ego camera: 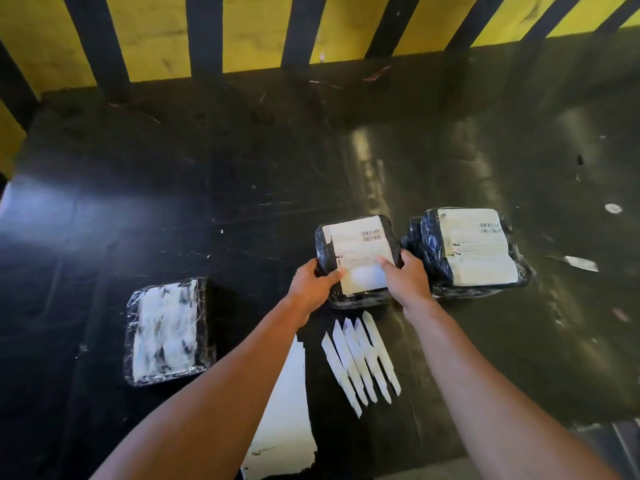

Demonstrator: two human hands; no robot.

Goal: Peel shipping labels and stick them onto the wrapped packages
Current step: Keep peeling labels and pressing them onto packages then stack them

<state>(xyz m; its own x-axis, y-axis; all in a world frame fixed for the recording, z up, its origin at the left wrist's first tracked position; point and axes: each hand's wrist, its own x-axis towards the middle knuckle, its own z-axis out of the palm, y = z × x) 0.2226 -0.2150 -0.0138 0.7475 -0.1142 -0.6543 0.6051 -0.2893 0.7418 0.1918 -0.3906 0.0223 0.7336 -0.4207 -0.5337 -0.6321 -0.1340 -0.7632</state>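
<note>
- Both hands grip one package (356, 261), wrapped in black plastic, which sits on the dark table (173, 209) a little right of centre.
- The left hand (313, 284) holds the package's near-left corner: the fingers curl around the edge and the thumb presses on top, at the left edge of the label.
- The right hand (407, 275) holds the near-right side, with the thumb laid across the label and the other fingers wrapped around the right edge.
- A white label (358, 249) with barcodes covers most of the package top; whether it is fully stuck down cannot be told.
- Just to the right lies a second package (467, 251), also in black wrap, with its own label (479, 249) on top. The two packages are very close; whether they touch cannot be told.
- At near left, well apart from the others, lies a third package (168, 330) in clear film with a blurred white top.
- A row of narrow white paper strips (360, 362) lies on the table just near the held package, between the forearms.
- A larger white sheet (284, 427) lies under the left forearm.
- A yellow and black striped wall (242, 32) stands at the far edge.
</note>
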